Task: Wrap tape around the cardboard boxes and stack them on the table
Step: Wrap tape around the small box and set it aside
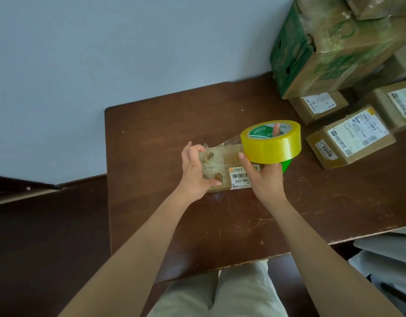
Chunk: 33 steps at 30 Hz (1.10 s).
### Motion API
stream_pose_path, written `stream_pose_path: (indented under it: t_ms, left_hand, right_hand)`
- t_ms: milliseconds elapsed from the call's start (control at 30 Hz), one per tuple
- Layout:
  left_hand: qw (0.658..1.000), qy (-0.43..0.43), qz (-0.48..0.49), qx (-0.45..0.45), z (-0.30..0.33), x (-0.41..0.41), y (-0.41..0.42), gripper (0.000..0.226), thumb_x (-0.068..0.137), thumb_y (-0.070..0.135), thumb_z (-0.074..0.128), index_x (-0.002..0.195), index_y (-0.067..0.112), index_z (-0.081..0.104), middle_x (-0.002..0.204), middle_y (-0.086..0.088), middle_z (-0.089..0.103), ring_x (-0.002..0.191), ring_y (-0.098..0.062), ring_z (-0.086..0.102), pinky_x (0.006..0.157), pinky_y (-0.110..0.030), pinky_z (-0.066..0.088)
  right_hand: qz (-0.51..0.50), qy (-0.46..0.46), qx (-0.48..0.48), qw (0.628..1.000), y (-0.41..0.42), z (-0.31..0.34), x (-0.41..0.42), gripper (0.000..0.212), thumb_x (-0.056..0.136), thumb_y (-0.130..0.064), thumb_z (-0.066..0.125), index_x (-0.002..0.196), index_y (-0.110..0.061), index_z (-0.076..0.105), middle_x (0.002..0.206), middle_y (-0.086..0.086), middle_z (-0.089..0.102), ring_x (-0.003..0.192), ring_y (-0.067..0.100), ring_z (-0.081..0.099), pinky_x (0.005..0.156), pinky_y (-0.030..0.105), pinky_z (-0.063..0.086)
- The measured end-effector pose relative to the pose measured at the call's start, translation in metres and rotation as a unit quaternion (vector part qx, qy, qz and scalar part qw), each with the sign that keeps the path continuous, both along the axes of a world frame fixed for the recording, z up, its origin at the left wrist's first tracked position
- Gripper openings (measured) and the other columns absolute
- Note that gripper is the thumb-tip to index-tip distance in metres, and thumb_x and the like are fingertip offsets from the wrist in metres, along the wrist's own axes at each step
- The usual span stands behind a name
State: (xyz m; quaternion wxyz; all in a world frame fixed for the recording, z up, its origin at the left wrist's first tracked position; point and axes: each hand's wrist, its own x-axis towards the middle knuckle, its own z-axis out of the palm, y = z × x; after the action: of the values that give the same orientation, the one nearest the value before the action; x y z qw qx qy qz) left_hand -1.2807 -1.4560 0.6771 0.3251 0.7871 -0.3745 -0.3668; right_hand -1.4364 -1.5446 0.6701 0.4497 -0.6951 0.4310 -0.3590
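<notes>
A small cardboard box (pixel 229 170) lies flat on the brown table (pixel 165 225), near the middle. The left hand (pixel 196 175) grips the box's left end, fingers curled over the far edge and thumb on the near side. The right hand (pixel 266 179) holds a yellow tape roll (pixel 271 143) above the box's right end, thumb on the outer face and one finger through the core. A clear strip of tape (pixel 222 144) runs from the roll to the left end; where it sticks appears hidden by the fingers. Labelled boxes (pixel 348 139) sit at the table's right, a green carton (pixel 323 49) behind them.
</notes>
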Motion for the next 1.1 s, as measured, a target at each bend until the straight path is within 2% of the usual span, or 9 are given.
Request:
stream_pose_path:
  t_ms: [133, 233, 333, 533, 667, 800, 1000, 1100]
  left_hand:
    - [1.0, 0.011, 0.012, 0.004, -0.003, -0.003, 0.001, 0.083, 0.067, -0.002, 0.085, 0.114, 0.028, 0.023, 0.153, -0.008, 0.003, 0.128, 0.002, 0.002, 0.107, -0.016, 0.014]
    - [1.0, 0.013, 0.01, 0.014, -0.004, -0.003, 0.0, 0.082, 0.069, -0.001, 0.084, 0.118, 0.027, 0.024, 0.154, -0.006, 0.002, 0.132, -0.003, 0.006, 0.106, -0.016, 0.014]
    - [0.999, 0.024, 0.02, 0.013, -0.004, -0.003, -0.003, 0.079, 0.072, 0.0, 0.082, 0.117, 0.028, 0.023, 0.152, -0.004, 0.004, 0.137, -0.009, 0.01, 0.107, -0.019, 0.015]
    - [0.999, -0.006, 0.046, 0.016, -0.008, -0.011, -0.003, 0.076, 0.074, 0.001, 0.081, 0.126, 0.018, 0.028, 0.153, -0.005, 0.005, 0.141, -0.018, 0.014, 0.108, -0.021, 0.015]
    - [0.999, -0.004, 0.041, 0.028, -0.008, -0.009, -0.005, 0.076, 0.073, 0.004, 0.082, 0.116, 0.028, 0.024, 0.152, -0.003, 0.006, 0.141, -0.019, 0.015, 0.113, -0.025, 0.019]
    - [0.998, 0.028, 0.051, 0.029, -0.006, -0.004, -0.008, 0.076, 0.073, 0.006, 0.083, 0.114, 0.03, 0.024, 0.14, 0.002, 0.014, 0.135, -0.016, 0.021, 0.116, -0.036, 0.029]
    - [0.997, -0.014, 0.07, 0.011, -0.01, -0.012, -0.008, 0.076, 0.072, 0.004, 0.083, 0.111, 0.028, 0.023, 0.139, -0.002, 0.017, 0.134, -0.017, 0.022, 0.104, -0.021, 0.025]
    - [0.998, -0.005, 0.065, 0.018, -0.007, -0.007, -0.009, 0.076, 0.071, 0.005, 0.084, 0.112, 0.026, 0.024, 0.134, 0.001, 0.018, 0.13, -0.015, 0.023, 0.104, -0.022, 0.027]
  right_hand:
    - [0.0, 0.011, 0.016, 1.0, 0.003, -0.002, -0.001, 0.092, 0.09, -0.021, 0.075, 0.147, -0.042, 0.006, 0.137, -0.038, 0.026, 0.125, -0.024, 0.03, 0.103, -0.001, 0.024]
    - [-0.008, 0.013, 0.015, 1.0, 0.003, -0.002, -0.002, 0.092, 0.09, -0.02, 0.075, 0.144, -0.046, 0.006, 0.136, -0.035, 0.028, 0.122, -0.032, 0.029, 0.101, -0.002, 0.026]
    - [-0.007, 0.015, 0.016, 1.0, 0.002, -0.002, -0.002, 0.094, 0.09, -0.02, 0.075, 0.144, -0.048, 0.004, 0.134, -0.036, 0.032, 0.12, -0.032, 0.031, 0.102, 0.0, 0.028]
    - [-0.013, 0.022, 0.012, 1.0, 0.005, -0.008, -0.002, 0.093, 0.089, -0.016, 0.075, 0.152, -0.028, 0.008, 0.131, -0.04, 0.029, 0.121, -0.034, 0.028, 0.103, 0.0, 0.027]
    - [-0.018, 0.023, 0.002, 1.0, 0.005, -0.008, -0.002, 0.091, 0.088, -0.014, 0.076, 0.151, -0.024, 0.012, 0.13, -0.039, 0.026, 0.117, -0.038, 0.023, 0.098, -0.006, 0.024]
    - [-0.02, 0.017, 0.003, 1.0, 0.003, -0.008, -0.001, 0.091, 0.088, -0.016, 0.076, 0.151, -0.027, 0.012, 0.13, -0.038, 0.027, 0.118, -0.03, 0.027, 0.098, -0.005, 0.025]
    - [-0.024, 0.022, 0.002, 0.999, 0.005, -0.008, -0.001, 0.09, 0.088, -0.019, 0.077, 0.149, -0.032, 0.013, 0.135, -0.033, 0.03, 0.124, -0.015, 0.031, 0.1, -0.004, 0.024]
    - [-0.02, 0.023, 0.008, 0.999, 0.004, -0.006, 0.0, 0.09, 0.088, -0.024, 0.076, 0.149, -0.039, 0.012, 0.141, -0.016, 0.039, 0.127, -0.005, 0.036, 0.1, -0.002, 0.026]
